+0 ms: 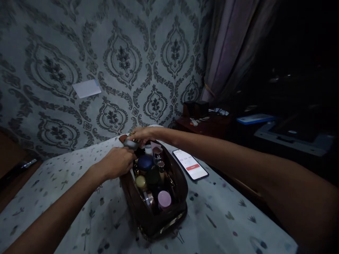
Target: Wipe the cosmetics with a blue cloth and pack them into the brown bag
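An open dark brown cosmetic bag (182,187) stands on the bed, packed with jars and bottles. Curled at its far left rim, my left hand (119,162) is closed on the bag's edge, its fingertips hidden. My right hand (145,135) is closed around a pale grey rounded item (131,143) with a goldish part, over the far end of the bag; its kind is unclear. Inside the bag are a blue-lidded jar (145,162), a yellow-lidded jar (141,181), a pink-lidded jar (164,199) and a small bottle (161,167).
A phone (190,165) with a lit timer screen lies right of the bag on the patterned sheet (106,211). Beyond the bed, a dark red table (206,125) holds dark boxes and cables. Patterned wallpaper (122,60) and a curtain (222,49) rise behind.
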Demonstrator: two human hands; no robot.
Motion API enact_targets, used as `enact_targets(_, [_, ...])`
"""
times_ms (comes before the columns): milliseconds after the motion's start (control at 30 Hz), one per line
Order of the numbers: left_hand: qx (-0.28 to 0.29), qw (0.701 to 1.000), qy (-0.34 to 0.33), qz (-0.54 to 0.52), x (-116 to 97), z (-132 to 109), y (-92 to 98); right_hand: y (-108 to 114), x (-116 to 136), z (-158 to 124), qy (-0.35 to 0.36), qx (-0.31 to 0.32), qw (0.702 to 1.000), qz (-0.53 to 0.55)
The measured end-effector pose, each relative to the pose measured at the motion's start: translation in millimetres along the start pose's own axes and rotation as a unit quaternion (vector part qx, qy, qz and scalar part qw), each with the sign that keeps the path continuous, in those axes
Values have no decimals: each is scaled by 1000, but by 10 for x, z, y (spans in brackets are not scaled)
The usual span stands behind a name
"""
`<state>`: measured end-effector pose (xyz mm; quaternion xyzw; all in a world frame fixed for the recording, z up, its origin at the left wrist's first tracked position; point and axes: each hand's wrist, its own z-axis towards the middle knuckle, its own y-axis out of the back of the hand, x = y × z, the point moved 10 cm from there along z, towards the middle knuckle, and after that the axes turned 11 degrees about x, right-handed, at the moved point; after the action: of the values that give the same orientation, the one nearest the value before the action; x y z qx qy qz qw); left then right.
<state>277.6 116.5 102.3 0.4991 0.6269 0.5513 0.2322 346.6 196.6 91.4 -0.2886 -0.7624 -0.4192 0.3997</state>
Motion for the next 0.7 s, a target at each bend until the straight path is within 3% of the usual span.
enact_targets(267, [2,1000,-2,14,-30,-27,3,-6,19,12,-21,14,989,-146])
enact_targets(500, [-7,1000,5,19,-3,-27,-24,-179,140,-14,-52,-22,933,-355])
enact_targets(700, [-15,1000,3,11,-3,-30,-7,-291,70,22,-42,-22,899,-436])
